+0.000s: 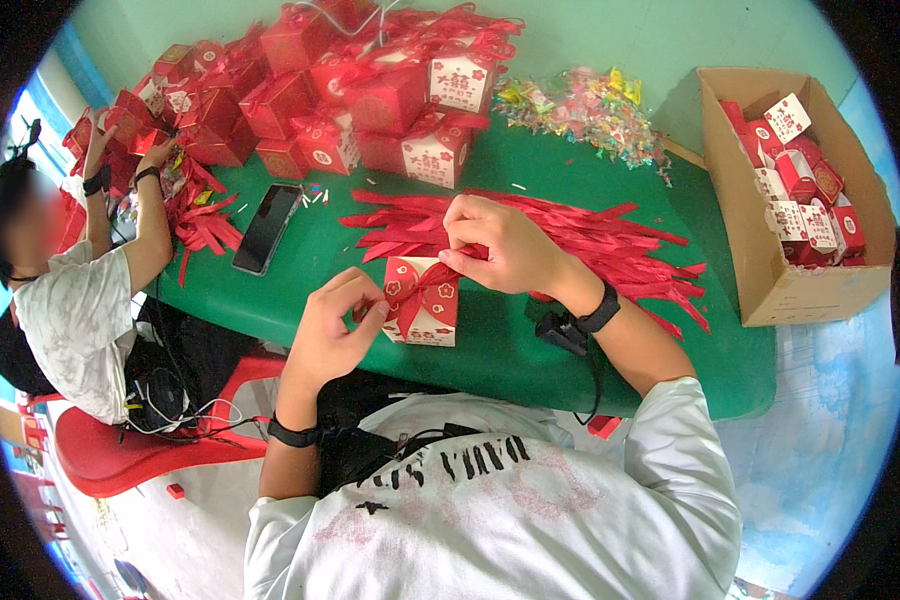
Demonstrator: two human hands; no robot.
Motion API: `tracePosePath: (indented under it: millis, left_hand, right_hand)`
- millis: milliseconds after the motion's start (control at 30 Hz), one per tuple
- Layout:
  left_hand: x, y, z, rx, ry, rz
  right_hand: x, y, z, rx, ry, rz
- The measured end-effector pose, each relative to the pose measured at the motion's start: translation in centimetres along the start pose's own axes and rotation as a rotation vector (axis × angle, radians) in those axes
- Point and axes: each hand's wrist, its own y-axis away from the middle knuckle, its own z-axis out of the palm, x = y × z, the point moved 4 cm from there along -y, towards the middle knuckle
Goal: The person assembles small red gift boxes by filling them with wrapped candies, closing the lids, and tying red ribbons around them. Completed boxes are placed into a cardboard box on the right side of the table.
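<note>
In front of me on the green table stands a small red-and-white gift box (422, 328) with flower prints. A red ribbon (427, 286) is gathered over its top. My left hand (336, 325) is at the box's left side, thumb and forefinger pinched on the ribbon's left part. Above the box's right corner, my right hand (502, 246) pinches the ribbon's other side. The ribbon's exact loop or knot is too small to make out. Just beyond my right hand lies a spread of loose red ribbons (610, 238).
Finished-looking red boxes (290, 105) are heaped at the back left, beside a pile of wrapped sweets (585, 110). A phone (268, 229) lies left of centre. A cardboard carton (785, 295) at right holds more boxes. Another person (75, 290) works with boxes at far left.
</note>
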Motion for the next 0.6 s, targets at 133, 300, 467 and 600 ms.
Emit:
tracePosePath:
  millis: [133, 300, 467, 600]
  left_hand:
    - [-0.4, 0.3, 0.1, -0.014, -0.047, 0.004]
    - [-0.3, 0.5, 0.0, -0.028, -0.070, 0.029]
    - [-0.7, 0.6, -0.4, -0.018, -0.032, -0.002]
    - [-2.0, 1.7, -1.4, 0.053, 0.090, -0.113]
  right_hand:
    - [0.8, 0.1, 0.1, -0.018, -0.063, 0.019]
    - [2.1, 0.5, 0.4, -0.070, -0.132, 0.033]
    - [2.5, 0.5, 0.2, -0.085, -0.168, 0.184]
    - [-0.3, 0.4, -0.8, -0.155, -0.116, 0.171]
